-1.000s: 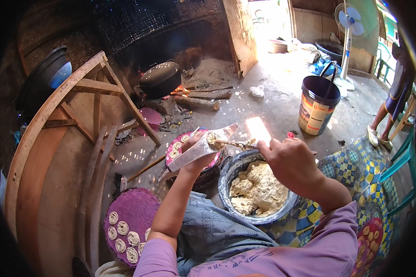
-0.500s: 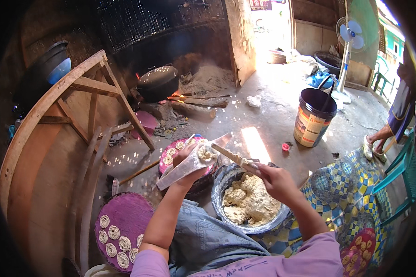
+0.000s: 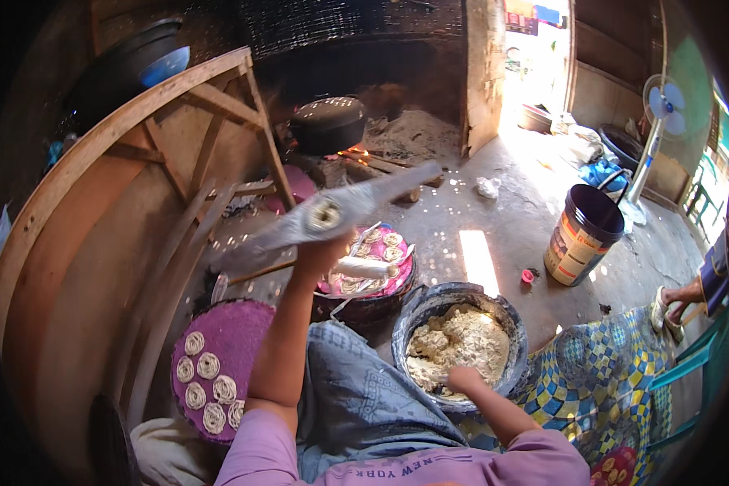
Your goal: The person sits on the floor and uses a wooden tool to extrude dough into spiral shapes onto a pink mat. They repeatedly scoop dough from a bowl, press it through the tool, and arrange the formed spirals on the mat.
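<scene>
Right hand [image 3: 464, 379] dips into dough [image 3: 459, 348] in the grey basin [image 3: 502, 311], fingers curled, whether they grip dough I can't tell. Left of the basin, the left hand [image 3: 324, 249] pinches a long leaf strip [image 3: 332, 212] carrying a dough spiral [image 3: 326, 215]. Just beyond: pink tray [image 3: 381, 279]. Farther: black pot [image 3: 328, 123].

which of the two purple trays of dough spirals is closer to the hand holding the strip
The purple tray on the basket ahead, just right of the left hand. The other purple tray lies lower, beside the left elbow.
</scene>
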### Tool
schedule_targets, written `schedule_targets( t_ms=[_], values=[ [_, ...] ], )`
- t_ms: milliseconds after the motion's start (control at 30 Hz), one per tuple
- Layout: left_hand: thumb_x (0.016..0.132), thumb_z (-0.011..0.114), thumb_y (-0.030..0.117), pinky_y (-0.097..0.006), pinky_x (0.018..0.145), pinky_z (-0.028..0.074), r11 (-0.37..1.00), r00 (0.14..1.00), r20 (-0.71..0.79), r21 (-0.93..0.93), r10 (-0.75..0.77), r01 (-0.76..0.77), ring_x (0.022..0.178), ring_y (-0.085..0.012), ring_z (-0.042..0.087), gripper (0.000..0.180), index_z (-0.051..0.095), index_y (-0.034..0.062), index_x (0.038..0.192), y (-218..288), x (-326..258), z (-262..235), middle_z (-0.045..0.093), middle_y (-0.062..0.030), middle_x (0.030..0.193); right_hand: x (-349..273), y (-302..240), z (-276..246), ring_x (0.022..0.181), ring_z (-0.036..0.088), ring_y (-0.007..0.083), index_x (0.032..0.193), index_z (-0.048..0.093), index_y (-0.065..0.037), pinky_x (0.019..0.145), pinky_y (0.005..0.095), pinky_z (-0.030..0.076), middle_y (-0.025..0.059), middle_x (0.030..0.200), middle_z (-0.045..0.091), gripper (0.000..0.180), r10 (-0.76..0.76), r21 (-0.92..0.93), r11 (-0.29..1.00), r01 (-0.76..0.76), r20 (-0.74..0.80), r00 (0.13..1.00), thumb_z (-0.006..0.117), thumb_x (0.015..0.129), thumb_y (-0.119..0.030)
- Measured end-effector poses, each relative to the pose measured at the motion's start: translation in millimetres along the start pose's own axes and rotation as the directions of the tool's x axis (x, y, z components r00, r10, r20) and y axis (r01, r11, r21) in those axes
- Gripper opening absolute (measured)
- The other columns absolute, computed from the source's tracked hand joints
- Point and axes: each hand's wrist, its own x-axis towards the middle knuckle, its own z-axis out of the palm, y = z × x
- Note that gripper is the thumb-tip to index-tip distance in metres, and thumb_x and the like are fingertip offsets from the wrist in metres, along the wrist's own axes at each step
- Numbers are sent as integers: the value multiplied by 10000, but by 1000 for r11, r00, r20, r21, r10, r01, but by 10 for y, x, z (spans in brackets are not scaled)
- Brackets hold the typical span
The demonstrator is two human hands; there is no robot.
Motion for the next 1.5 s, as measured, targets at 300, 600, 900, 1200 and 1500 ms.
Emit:
schedule_targets(
  t_ms=[300,600,900,1200,1500],
  values=[
    [849,623,168,-260,622,417,-394,906,244,-914,-346,96,714,-110,558,159,502,107,767,286,-377,-1052,509,3,740,-357,-1173,-1461,1226,542,317,1415,430,-1,1085,393,361,219,1334,546,890,-775,977,-87,194,-189,604,254,926,-724],
    [839,688,118,-342,827,513,822,726,-398,-160,-561,547,952,-212,642,274,613,8,1078,286,-1432,-1847,655,-115,1021,-1182,-2221,-2002,426,359,89,1299,465,-108,349,233,326,33,823,514,880,-732,892,-431,-137,-257,631,288,835,-834],
    [775,784,189,-390,806,521,709,724,12,216,-690,672,892,-268,660,387,615,105,1113,821,-1780,-2169,679,-96,989,-1070,-2795,-2156,712,580,112,1437,236,66,620,278,479,77,933,538,837,-570,413,-217,885,-789,228,460,937,-567],
    [790,775,280,-400,919,476,597,494,379,232,-783,768,1075,-275,622,496,588,98,1212,955,-1696,-2357,654,-131,1129,-1295,-2949,-2733,1086,574,463,1410,315,46,923,475,466,326,1178,548,842,-920,-216,114,970,-392,21,647,816,-451],
    [740,835,304,-358,870,513,632,633,361,-137,-685,763,973,-194,647,491,613,29,1079,849,-1662,-2504,677,-111,1003,-1024,-2992,-2963,1037,620,289,1382,371,66,907,363,508,229,1157,590,1022,-850,610,526,593,407,334,399,835,-798]
  ],
)
